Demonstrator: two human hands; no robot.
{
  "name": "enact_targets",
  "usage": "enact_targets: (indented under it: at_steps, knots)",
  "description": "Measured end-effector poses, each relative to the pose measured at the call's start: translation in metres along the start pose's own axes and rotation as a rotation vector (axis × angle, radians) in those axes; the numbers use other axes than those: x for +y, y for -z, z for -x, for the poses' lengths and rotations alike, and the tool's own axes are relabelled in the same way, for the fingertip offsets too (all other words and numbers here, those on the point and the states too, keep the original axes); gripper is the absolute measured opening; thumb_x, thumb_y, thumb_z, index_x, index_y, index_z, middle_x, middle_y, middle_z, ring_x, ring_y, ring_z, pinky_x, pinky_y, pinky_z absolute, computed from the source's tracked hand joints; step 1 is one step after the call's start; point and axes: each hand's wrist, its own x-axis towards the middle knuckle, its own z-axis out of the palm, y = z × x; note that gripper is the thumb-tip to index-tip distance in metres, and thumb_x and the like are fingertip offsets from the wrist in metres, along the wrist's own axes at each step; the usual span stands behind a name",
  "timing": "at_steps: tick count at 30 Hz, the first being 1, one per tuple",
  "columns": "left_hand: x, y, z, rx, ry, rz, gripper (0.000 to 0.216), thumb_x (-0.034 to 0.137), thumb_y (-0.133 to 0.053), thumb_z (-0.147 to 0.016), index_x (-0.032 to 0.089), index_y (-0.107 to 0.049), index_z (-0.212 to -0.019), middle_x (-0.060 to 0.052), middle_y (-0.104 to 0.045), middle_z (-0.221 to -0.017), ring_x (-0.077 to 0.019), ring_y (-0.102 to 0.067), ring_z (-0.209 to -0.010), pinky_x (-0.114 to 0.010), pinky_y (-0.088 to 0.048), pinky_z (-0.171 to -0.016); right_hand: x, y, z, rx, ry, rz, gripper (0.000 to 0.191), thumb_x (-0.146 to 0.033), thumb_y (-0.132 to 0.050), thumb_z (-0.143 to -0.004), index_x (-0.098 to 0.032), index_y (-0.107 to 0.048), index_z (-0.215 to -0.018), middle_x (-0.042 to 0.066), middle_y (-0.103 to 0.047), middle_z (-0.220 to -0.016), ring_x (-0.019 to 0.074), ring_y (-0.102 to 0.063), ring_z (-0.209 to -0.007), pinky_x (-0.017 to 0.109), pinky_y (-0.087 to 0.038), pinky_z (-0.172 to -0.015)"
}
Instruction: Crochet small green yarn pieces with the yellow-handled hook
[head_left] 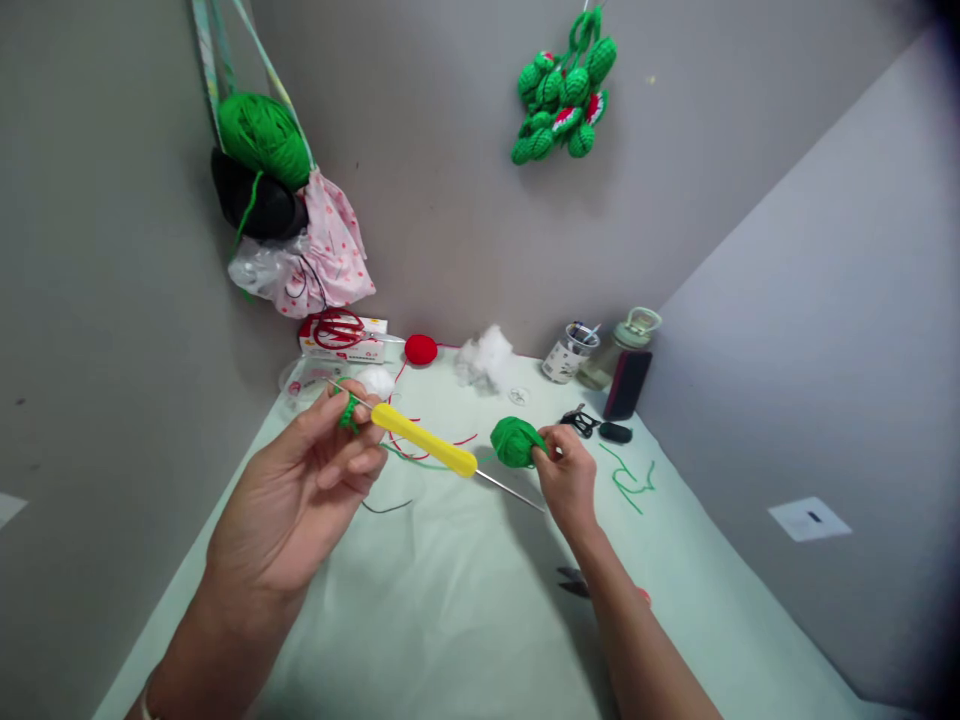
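Pinching hook [424,440], left hand [300,500] over open cloth [450,620].

Scissors [337,328] on box [364,351], stuffing [487,355] behind yarn ball [516,442]

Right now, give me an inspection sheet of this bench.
Surface: pale green cloth, wrinkled.
Job's things: yellow-handled hook, small green piece on it; green yarn ball on the cloth.
Clutter: red scissors on a box, red ball, stuffing, cup, bottle, yarn scraps.
Hands: left hand pinches hook and green piece; right hand grips yarn ball.
Cables: nothing seen.
Surroundings: grey walls; hanging bag with green yarn; crochet bunch on the wall.
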Motion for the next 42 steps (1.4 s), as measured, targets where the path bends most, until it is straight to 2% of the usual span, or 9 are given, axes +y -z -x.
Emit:
enact_targets:
  at_steps: [4,7,15,19,24,30,37,40,42]
  knots:
    - [0.001,0.002,-0.001,0.010,-0.021,-0.011,0.024,0.005,-0.057,-0.091,0.017,-0.073,-0.079,-0.003,-0.063,-0.068,-0.0049,-0.045,-0.043,-0.012,-0.045,-0.039,-0.003,-0.006,0.005,-0.069,0.035,0.064,0.028,-0.007,-0.049,-0.076,-0.025,-0.065,-0.091,0.004,-0.066,-0.090,0.0211,-0.054,-0.076,0.031,-0.039,-0.068]
    - [0.001,0.004,-0.002,0.005,-0.033,-0.020,0.026,0.005,-0.055,-0.092,0.016,-0.073,-0.077,-0.003,-0.065,-0.070,-0.0038,-0.041,-0.041,-0.013,-0.047,-0.040,-0.008,-0.005,0.006,-0.080,0.056,0.072,0.030,-0.004,-0.045,-0.078,-0.025,-0.065,-0.086,0.007,-0.067,-0.094,0.0238,-0.056,-0.089,0.032,-0.039,-0.071]
    - [-0.001,0.001,-0.003,-0.004,-0.012,0.002,0.028,0.003,-0.052,-0.093,0.012,-0.073,-0.077,-0.004,-0.063,-0.070,-0.0017,-0.042,-0.040,-0.010,-0.046,-0.039,-0.010,0.004,0.004,-0.085,0.042,-0.133,0.021,-0.006,-0.040,-0.069,-0.023,-0.052,-0.068,0.006,-0.062,-0.087,0.0204,-0.058,-0.081,0.032,-0.046,-0.074]
    - [-0.002,0.001,-0.004,-0.024,-0.008,-0.009,0.031,0.003,-0.050,-0.095,0.011,-0.073,-0.076,-0.004,-0.064,-0.070,-0.0009,-0.039,-0.039,-0.011,-0.047,-0.040,-0.017,0.015,-0.003,-0.186,0.021,-0.298,0.021,-0.014,-0.045,-0.076,-0.022,-0.064,-0.076,0.010,-0.071,-0.105,0.0235,-0.066,-0.097,0.035,-0.053,-0.080]
    - [-0.004,0.003,-0.003,-0.076,-0.001,-0.004,0.033,0.004,-0.048,-0.098,0.009,-0.074,-0.077,-0.004,-0.064,-0.071,0.0000,-0.038,-0.039,-0.011,-0.049,-0.042,-0.023,0.019,-0.007,-0.374,-0.059,-0.406,0.014,-0.021,-0.065,-0.076,-0.023,-0.079,-0.080,0.005,-0.077,-0.083,0.0187,-0.065,-0.070,0.030,-0.052,-0.065]
    - [-0.003,0.004,-0.002,-0.093,0.004,0.006,0.032,0.002,-0.048,-0.096,0.008,-0.074,-0.078,-0.004,-0.064,-0.071,-0.0009,-0.040,-0.041,-0.011,-0.049,-0.043,-0.027,0.028,-0.005,-0.281,-0.185,-0.663,0.014,-0.032,-0.067,-0.084,-0.021,-0.076,-0.087,0.001,-0.069,-0.066,0.0139,-0.056,-0.053,0.028,-0.048,-0.052]
    - [-0.004,0.004,-0.001,-0.121,0.029,0.001,0.022,0.004,-0.057,-0.092,0.008,-0.075,-0.080,-0.004,-0.064,-0.071,-0.0021,-0.044,-0.045,-0.011,-0.049,-0.043,-0.022,0.057,-0.023,-0.074,-0.211,-0.908,0.014,-0.036,-0.071,-0.083,-0.025,-0.069,-0.090,0.001,-0.071,-0.085,0.0132,-0.064,-0.065,0.026,-0.053,-0.058]
    - [-0.010,0.004,0.003,-0.159,0.058,-0.007,0.010,0.005,-0.068,-0.086,0.010,-0.075,-0.080,-0.003,-0.065,-0.074,-0.0021,-0.047,-0.048,-0.010,-0.048,-0.044,-0.020,0.060,-0.018,-0.113,-0.179,-0.811,0.011,-0.033,-0.066,-0.088,-0.024,-0.071,-0.093,0.002,-0.071,-0.085,0.0149,-0.065,-0.066,0.029,-0.055,-0.061]
    - [-0.020,0.004,0.005,-0.184,0.103,-0.032,0.005,0.006,-0.076,-0.080,0.011,-0.075,-0.082,-0.002,-0.065,-0.075,-0.0039,-0.053,-0.054,-0.010,-0.048,-0.045,-0.022,0.059,-0.009,-0.182,-0.086,-0.525,0.016,-0.025,-0.062,-0.089,-0.024,-0.074,-0.099,0.007,-0.074,-0.099,0.0211,-0.070,-0.082,0.038,-0.059,-0.075]
